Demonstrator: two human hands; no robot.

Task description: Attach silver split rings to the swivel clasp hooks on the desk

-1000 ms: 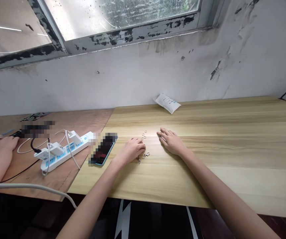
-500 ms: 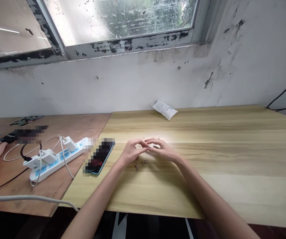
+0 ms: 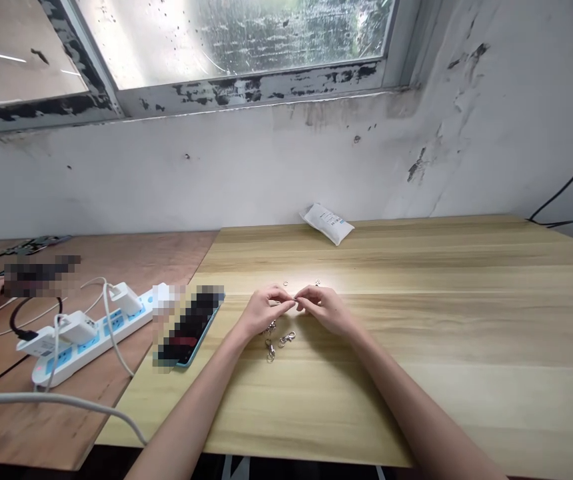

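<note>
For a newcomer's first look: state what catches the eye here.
The person's left hand and right hand meet at the fingertips over a pale wooden table, close to small silver metal clasps. A white pouch lies at the table's far edge. To the left, a white power strip with chargers sits on reddish plywood.

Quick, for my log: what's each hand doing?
Left hand: fingers pinched closed; can't tell if holding anything.
Right hand: fingers pinched closed; can't tell if holding anything.

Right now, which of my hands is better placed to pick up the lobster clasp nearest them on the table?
Probably your left hand: the lobster clasp lies just below its fingers, closer to it than to your right hand.
</note>
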